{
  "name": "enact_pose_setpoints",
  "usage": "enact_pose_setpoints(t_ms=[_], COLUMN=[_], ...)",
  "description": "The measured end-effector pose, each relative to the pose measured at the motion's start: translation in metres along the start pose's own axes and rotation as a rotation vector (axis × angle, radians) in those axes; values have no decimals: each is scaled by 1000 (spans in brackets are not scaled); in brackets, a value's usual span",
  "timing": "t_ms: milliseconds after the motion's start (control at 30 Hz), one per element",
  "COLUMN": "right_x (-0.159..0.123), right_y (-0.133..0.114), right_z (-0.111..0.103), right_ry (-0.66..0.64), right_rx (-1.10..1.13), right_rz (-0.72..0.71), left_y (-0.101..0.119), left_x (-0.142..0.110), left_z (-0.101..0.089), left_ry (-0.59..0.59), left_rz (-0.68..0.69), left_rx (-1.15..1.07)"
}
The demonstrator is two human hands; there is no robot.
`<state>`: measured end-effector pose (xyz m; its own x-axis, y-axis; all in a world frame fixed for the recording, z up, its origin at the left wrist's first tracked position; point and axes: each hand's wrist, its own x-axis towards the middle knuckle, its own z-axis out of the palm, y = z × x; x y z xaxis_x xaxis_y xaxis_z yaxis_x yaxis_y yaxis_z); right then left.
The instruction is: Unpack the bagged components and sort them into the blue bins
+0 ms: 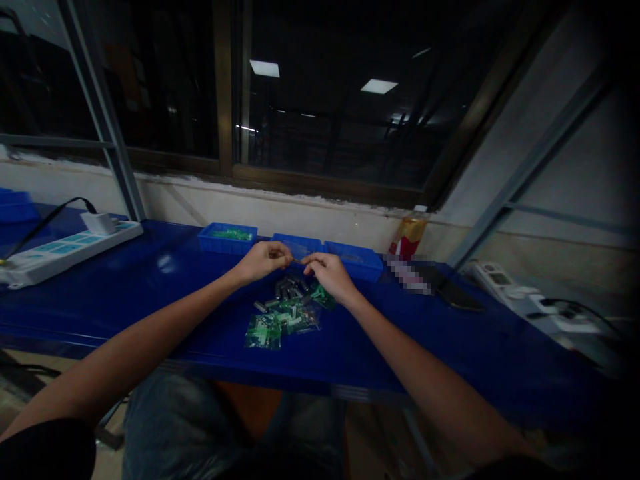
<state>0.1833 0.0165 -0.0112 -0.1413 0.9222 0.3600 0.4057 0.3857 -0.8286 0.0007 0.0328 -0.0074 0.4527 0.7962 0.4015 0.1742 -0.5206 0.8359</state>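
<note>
Grip is what matters most here, I reckon. The left hand has thumb and fingertips pinched together on one end of a small, thin, tannish piece, and the right hand looks clamped on the other end the same way. It's too small to tell what it's made of. It sits up between the hands, above the smooth blue table, nearer the back edge than the front.

Tip-only pinches seem right for something that slim; I'd keep the pressure light and even so it doesn't bend or ping away. Working over the table's middle is smart too, since a drop probably lands in the heap below instead of off the front edge. Downside: that heap has dark, shiny metal cylinders and green-tinted clear plastic bags of small parts, so a dropped bit could easily get lost. I'd leave a gap there, and mind the knuckles around the shallow blue plastic tray, the rightmost of three along the back edge.
</note>
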Motion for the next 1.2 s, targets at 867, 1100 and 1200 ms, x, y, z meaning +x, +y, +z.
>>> enact_pose_setpoints(t_ms=[867, 1100, 1200], right_x=[-6, -5, -5], right_y=[-6, -7, -6], right_z=[5, 5, 7], right_ry=[-73, 20, 16], right_rx=[245, 189, 153], right_rz=[174, 85, 8], left_y=[2, 0, 0], left_x=[-1, 1, 1], left_z=[-1, 0, 4], left_ry=[26, 116, 88], left_rz=[311, 30, -12], left_rx=[288, 44, 5])
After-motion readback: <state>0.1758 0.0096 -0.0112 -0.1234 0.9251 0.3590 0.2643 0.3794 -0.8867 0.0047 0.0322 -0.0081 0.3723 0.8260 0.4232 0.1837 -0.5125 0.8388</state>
